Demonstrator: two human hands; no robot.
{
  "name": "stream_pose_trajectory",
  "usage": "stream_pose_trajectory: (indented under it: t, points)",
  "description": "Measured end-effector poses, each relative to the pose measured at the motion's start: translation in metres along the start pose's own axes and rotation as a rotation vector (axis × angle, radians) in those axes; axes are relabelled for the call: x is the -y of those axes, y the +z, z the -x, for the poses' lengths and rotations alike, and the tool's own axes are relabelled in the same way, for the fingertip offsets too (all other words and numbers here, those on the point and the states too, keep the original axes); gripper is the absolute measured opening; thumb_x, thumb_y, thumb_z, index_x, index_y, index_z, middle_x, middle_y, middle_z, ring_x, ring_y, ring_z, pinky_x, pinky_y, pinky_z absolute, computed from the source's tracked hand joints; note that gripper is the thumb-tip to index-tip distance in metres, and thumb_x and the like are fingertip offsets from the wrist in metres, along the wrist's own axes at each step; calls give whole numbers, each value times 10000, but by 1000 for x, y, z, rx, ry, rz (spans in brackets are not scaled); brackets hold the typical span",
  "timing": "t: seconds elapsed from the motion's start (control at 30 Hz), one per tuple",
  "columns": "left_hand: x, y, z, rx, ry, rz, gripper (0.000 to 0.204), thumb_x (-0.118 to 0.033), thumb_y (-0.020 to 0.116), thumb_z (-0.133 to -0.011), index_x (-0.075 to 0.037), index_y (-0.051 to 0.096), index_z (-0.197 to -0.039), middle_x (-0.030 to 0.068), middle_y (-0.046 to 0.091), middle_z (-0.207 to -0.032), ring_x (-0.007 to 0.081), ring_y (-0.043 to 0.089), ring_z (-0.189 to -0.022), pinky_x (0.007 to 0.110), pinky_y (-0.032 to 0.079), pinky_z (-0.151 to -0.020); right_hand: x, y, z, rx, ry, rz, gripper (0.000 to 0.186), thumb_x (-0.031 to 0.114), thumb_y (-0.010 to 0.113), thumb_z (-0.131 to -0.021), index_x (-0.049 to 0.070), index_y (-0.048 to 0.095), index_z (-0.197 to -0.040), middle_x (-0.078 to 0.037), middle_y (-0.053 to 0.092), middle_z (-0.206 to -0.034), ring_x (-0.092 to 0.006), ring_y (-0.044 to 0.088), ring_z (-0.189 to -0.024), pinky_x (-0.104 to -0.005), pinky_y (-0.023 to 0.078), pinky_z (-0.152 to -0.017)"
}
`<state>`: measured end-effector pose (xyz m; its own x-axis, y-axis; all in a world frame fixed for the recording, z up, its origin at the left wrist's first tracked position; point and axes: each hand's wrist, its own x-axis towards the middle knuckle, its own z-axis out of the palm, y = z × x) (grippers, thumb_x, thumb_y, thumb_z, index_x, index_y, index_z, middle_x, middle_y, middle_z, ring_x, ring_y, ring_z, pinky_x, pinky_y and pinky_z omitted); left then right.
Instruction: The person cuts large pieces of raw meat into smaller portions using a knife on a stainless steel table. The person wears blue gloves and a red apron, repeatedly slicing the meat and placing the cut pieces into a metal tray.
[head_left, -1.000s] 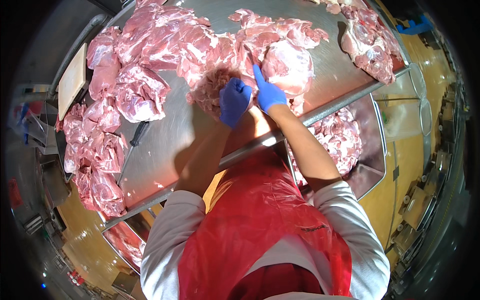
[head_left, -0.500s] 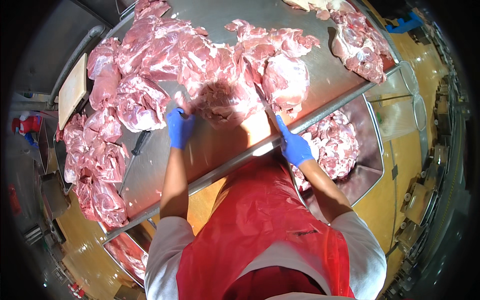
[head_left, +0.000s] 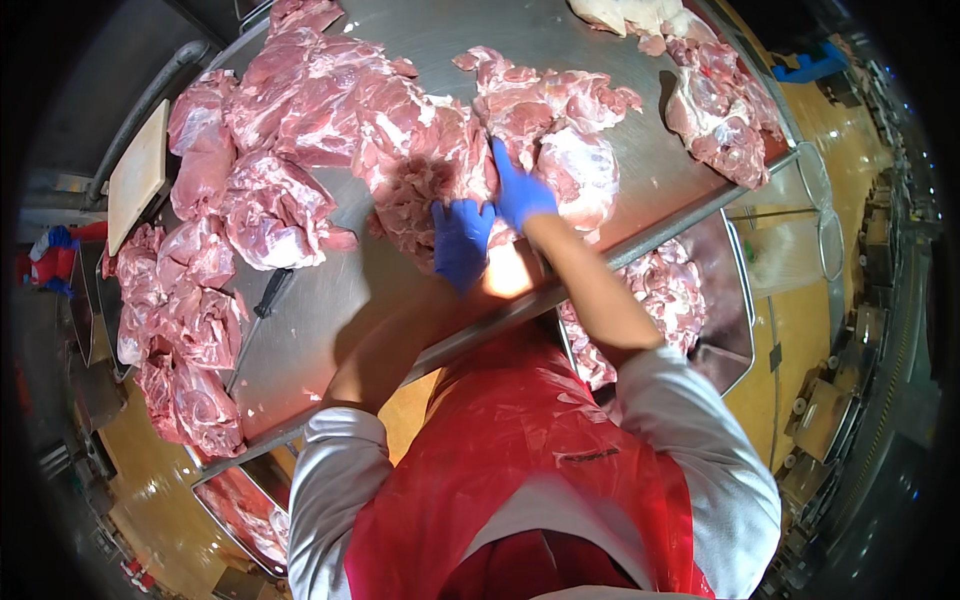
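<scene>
A large piece of raw red meat [head_left: 405, 195] lies on the steel table near its middle. My left hand [head_left: 462, 243], in a blue glove, grips its near edge, with fingertips pressed into the flesh. Just to the right, my right hand [head_left: 523, 197], also blue-gloved and partly blurred, reaches between this piece and a paler rounded one [head_left: 580, 175]. Its forefinger stretches forward; the knife it held half a second earlier is hidden, so I cannot tell whether it still holds it. A black-handled knife [head_left: 272, 292] rests on the table to the left.
Several meat pieces [head_left: 200, 325] line the table's left side. More meat [head_left: 718, 120] lies at the far right. A metal bin [head_left: 725, 355] of cut meat stands below the near edge [head_left: 640, 248]. A pale cutting board [head_left: 138, 175] leans at the left.
My left hand has let go of a small scrap, now beside the left-hand meat, and moved right onto the middle piece. My right hand has moved forward and left, into the meat.
</scene>
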<state>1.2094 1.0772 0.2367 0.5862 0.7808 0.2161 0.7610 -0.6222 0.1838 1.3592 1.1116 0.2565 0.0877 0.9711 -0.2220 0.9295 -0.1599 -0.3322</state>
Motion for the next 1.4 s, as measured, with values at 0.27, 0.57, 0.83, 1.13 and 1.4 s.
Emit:
stream_pose_trajectory:
  t: [0.27, 0.57, 0.83, 1.13, 1.4]
  points:
    - [29, -41, -29, 245, 31, 359, 335, -295, 739, -764, -81, 593, -976, 189, 654, -791, 393, 654, -785, 503, 487, -728, -64, 35, 173, 7, -46, -304, 878, 51, 557, -873, 234, 106, -1604, -301, 632, -775, -472, 641, -710, -558, 487, -628]
    - [44, -119, -48, 373, 114, 561, 367, -289, 776, -764, -123, 619, -1052, 164, 692, -863, 408, 675, -820, 477, 536, -727, -13, 58, -35, -214, -5, -468, 836, 70, 527, -902, 214, 78, -1592, -351, 646, -991, -506, 645, -831, -559, 494, -749]
    - [81, -74, 61, 409, 220, -10, 339, -365, 732, -770, -130, 668, -1006, 126, 697, -878, 319, 694, -866, 462, 524, -790, -23, 13, 80, -388, -258, -613, 694, 139, 570, -950, 107, 245, -1562, -270, 565, -1336, -399, 636, -1119, -465, 513, -922]
    - [-6, 1, -264, -245, 548, 435, 565, -204, 753, -801, -25, 567, -1304, 176, 655, -1126, 361, 633, -1070, 432, 530, -898, -108, -62, 129, -482, 505, -1532, 164, 112, 534, -1003, 56, 485, -1150, -68, 585, -695, -138, 510, -413, -265, 433, -378]
    - [1, 126, -375, 386, 59, 68, 289, -204, 682, -846, -98, 682, -1115, 113, 687, -1027, 259, 642, -985, 385, 508, -925, -136, -92, 87, -359, 576, -1677, 305, 46, 479, -973, 55, 437, -1274, -105, 603, -734, -161, 527, -414, -281, 460, -368]
